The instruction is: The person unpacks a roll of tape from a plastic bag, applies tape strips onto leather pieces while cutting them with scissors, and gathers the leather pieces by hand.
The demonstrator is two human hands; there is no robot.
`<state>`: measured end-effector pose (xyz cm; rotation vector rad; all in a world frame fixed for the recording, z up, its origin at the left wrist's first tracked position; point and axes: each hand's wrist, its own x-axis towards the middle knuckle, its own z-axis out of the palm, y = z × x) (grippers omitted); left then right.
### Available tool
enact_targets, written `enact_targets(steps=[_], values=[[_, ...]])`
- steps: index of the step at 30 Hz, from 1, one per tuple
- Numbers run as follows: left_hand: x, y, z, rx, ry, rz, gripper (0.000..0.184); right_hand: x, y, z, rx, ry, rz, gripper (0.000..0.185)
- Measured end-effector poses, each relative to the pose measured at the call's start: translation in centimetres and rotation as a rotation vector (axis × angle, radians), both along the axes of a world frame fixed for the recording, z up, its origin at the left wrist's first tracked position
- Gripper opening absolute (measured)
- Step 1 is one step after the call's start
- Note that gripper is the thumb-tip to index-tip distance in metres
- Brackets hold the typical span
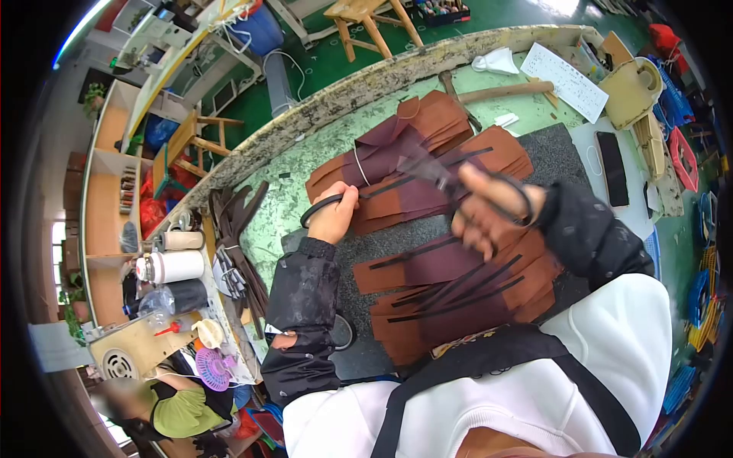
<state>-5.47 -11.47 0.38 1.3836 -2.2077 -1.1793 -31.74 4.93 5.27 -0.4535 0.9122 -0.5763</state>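
My left hand [334, 215] is closed around a narrow black strip [319, 208], which curls out beside the fist. My right hand [489, 210] holds a pair of scissors [510, 200]; its dark handle loop shows round the hand, and the blades are smeared by motion over the leather. Under them lies a stack of brown and maroon leather-like pieces [405, 197] with black strips on top. A bundle of similar pieces [336, 172], tied with a pale band, sits just beyond. Nearer my body is another fanned stack [450, 286] bearing several black strips.
A dark grey mat [561, 156] covers part of the green worktable [275, 164]. A hammer [504, 91], a white paper sheet [563, 82] and a phone [611, 168] lie around it. Dark straps [237, 221] and a white flask [179, 266] are at left; a person [187, 408] sits beyond.
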Motion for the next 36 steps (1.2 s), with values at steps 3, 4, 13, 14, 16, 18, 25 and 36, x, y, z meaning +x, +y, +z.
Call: enact_targets(steps=[3, 4, 13, 14, 16, 18, 25, 36], values=[[0.4, -0.3, -0.6, 0.055, -0.054, -0.033, 0.035, 4.1, -1.4, -2.9, 0.19, -0.228, 0.117, 0.082], [0.8, -0.1, -0.6, 0.078, -0.075, -0.038, 0.034, 4.9, -1.7, -3.8, 0.211, -0.324, 0.153, 0.077], [0.1, 4.5, 1.5, -0.754, -0.015, -0.245, 0.016, -0.2, 1.4, -1.5, -0.469, 0.579, 0.035, 0.041], [-0.3, 5.3, 1.3, -0.989, 0.041, -0.373, 0.022, -1.3, 2.2, -2.0, -0.901, 1.101, -0.107, 0.036], [-0.4, 5.5, 0.0, -0.917, 0.03, -0.393, 0.021, -4.1, 1.4, -5.1, -0.982, 1.55, -0.198, 0.03], [-0.1, 4.9, -1.2, -0.811, -0.036, -0.414, 0.021, -5.6, 1.5, -6.9, -1.005, 1.58, -0.176, 0.028], [0.4, 5.9, 0.2, -0.573, -0.201, -0.377, 0.024, -6.2, 0.4, -5.5, -0.969, 1.598, -0.06, 0.023], [-1.9, 6.6, 1.3, -0.297, 0.064, -0.192, 0.023, -5.6, 0.1, -4.1, -1.108, 1.564, -0.288, 0.017]])
